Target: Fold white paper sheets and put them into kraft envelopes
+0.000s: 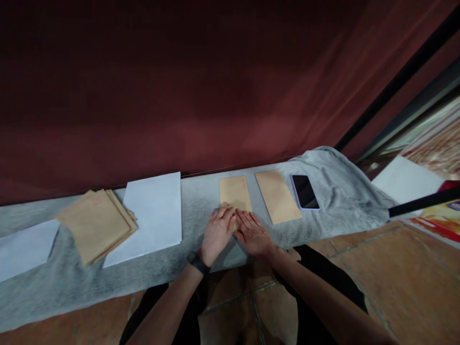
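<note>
A brown paper envelope lies on the grey cloth in front of me, its far part showing beyond my fingertips. My left hand, with a dark band at the wrist, rests palm down on the near part, fingers stretched forward. Beside it my right hand lies flat, its fingertips on the same envelope and close to the left fingers. Both hands hide the near end. A second brown envelope lies flat just right of my right hand, touched by neither hand.
Left of my hands is a stack of white paper, partly overlapped by a pile of brown envelopes. More white paper lies at far left. A phone sits to the right. A dark red curtain hangs behind the cloth-covered bench.
</note>
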{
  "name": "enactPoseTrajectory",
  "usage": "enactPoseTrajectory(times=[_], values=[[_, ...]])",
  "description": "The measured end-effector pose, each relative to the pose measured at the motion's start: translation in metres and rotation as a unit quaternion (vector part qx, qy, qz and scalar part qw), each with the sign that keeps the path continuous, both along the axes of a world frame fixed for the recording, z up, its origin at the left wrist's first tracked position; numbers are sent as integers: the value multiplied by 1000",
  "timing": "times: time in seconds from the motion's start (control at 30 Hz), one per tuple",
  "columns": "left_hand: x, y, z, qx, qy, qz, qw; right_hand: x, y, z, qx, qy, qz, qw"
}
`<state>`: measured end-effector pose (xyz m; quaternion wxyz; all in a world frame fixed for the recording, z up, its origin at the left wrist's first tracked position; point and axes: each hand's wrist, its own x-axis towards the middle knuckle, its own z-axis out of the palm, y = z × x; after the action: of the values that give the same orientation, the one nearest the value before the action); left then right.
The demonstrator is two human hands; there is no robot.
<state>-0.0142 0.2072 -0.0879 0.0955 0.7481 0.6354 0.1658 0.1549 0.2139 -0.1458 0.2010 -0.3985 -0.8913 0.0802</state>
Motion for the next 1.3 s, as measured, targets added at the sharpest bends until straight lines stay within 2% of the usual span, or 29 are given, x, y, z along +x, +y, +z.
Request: enactPoseTrajectory(times=[0.07,0.17,0.33,0.5,0.63,0.7,0.73,0.8,0.87,0.9,0.97,1.1,1.2,1.3], values=[[5,8,-13,21,-13,-55,998,2,0,-5,23,2,3,1000],[7,25,-29,-1,9,-107,994,5,0,-4,27,9,16,999],[6,75,-33,-48,69,-158,984,12,-9,12,-14,3,123,992],[18,127,-33,-27,105,-113,988,19,-13,20,-71,14,160,984],[26,136,-35,-20,115,-74,990,22,0,24,-186,84,192,960],[24,127,-35,-33,120,-86,988,26,13,26,-282,158,205,924],[21,119,-35,-40,122,-100,987,28,21,25,-342,203,178,900],[16,97,-36,-49,123,-133,982,35,36,22,-423,295,60,855],[14,69,-39,-41,119,-151,980,40,48,16,-432,376,-65,817],[13,54,-40,-36,119,-147,981,42,52,12,-429,385,-87,812],[15,22,-42,-35,121,-137,983,43,56,6,-419,394,-109,811],[21,-34,-41,-40,116,-133,983,36,53,-1,-383,390,-126,828],[19,-57,-36,-48,93,-126,987,30,52,2,-354,375,-131,847],[16,-65,-34,-42,68,-67,995,26,51,12,-327,344,-123,872]])
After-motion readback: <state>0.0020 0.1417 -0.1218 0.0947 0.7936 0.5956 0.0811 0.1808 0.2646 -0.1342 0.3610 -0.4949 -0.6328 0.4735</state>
